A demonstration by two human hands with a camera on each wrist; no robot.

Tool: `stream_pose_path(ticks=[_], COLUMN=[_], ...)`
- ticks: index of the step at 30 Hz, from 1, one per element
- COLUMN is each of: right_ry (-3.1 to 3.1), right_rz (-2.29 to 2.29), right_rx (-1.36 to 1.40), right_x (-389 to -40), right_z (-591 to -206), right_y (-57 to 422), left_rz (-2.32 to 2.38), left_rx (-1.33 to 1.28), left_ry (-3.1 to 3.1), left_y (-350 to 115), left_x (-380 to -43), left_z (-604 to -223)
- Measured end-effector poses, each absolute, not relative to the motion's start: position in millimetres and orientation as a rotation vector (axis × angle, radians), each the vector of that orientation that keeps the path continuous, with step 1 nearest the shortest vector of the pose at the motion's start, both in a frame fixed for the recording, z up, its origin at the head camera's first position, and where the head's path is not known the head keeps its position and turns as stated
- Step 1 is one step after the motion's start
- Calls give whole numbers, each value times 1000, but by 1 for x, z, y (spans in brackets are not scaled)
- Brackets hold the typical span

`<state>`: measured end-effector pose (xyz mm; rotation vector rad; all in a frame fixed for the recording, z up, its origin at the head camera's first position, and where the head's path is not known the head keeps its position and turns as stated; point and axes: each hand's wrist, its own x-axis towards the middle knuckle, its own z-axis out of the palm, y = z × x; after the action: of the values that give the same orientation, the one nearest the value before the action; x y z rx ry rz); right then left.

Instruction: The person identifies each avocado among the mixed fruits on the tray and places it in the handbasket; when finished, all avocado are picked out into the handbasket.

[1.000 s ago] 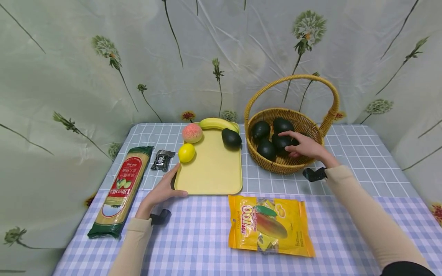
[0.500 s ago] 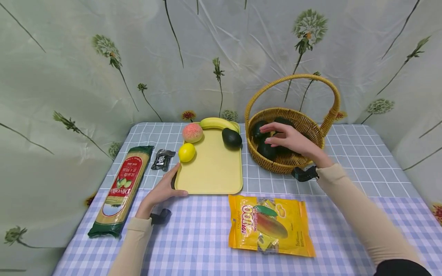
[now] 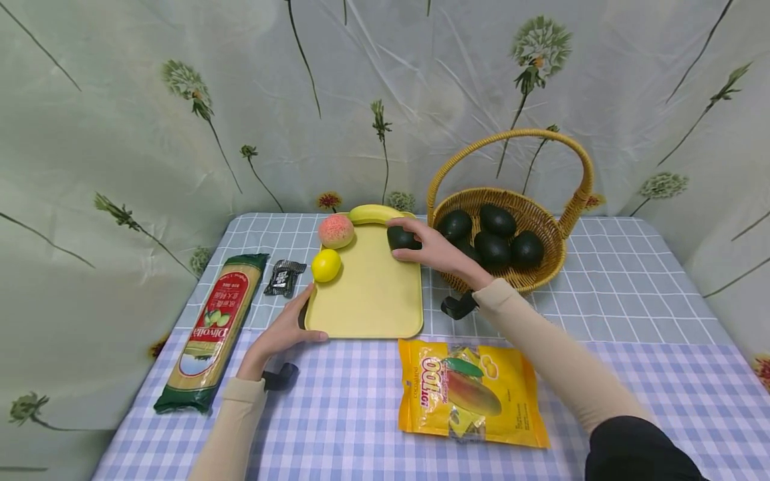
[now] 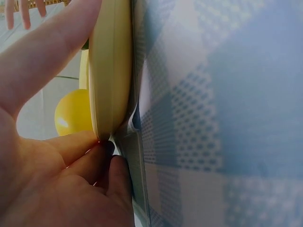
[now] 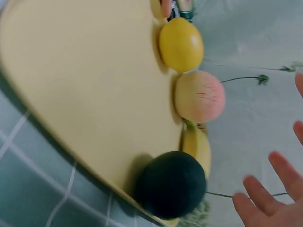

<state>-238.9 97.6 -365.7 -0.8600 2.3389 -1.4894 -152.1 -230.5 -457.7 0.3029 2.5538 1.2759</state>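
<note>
My left hand holds the near left corner of a yellow tray, thumb along the front edge and fingertips against the left side. In the left wrist view the fingers bend against the tray's rim. Above a dark avocado at the tray's right side hovers my right hand, partly hiding it. The right wrist view shows its spread fingers apart from that avocado. A lemon, a peach and a banana lie along the tray's left and far edges.
A wicker basket with a tall handle holds several avocados to the right of the tray. A mango candy bag lies in front. At left are a spaghetti pack and a small black packet.
My right hand has left the basket with nothing in it and moved left over the avocado on the tray. The left hand has stayed at the tray's corner.
</note>
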Motion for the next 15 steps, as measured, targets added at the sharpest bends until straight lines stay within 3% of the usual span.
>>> stream_pose_path(ticks=[15], right_ry=[2616], right_rz=[-1426], right_rx=[-514], right_x=[-266], right_z=[-401], right_y=[61], left_rz=[1277], left_rx=[296], left_ry=[2548], left_y=[-231], left_x=[-151], left_z=[-458])
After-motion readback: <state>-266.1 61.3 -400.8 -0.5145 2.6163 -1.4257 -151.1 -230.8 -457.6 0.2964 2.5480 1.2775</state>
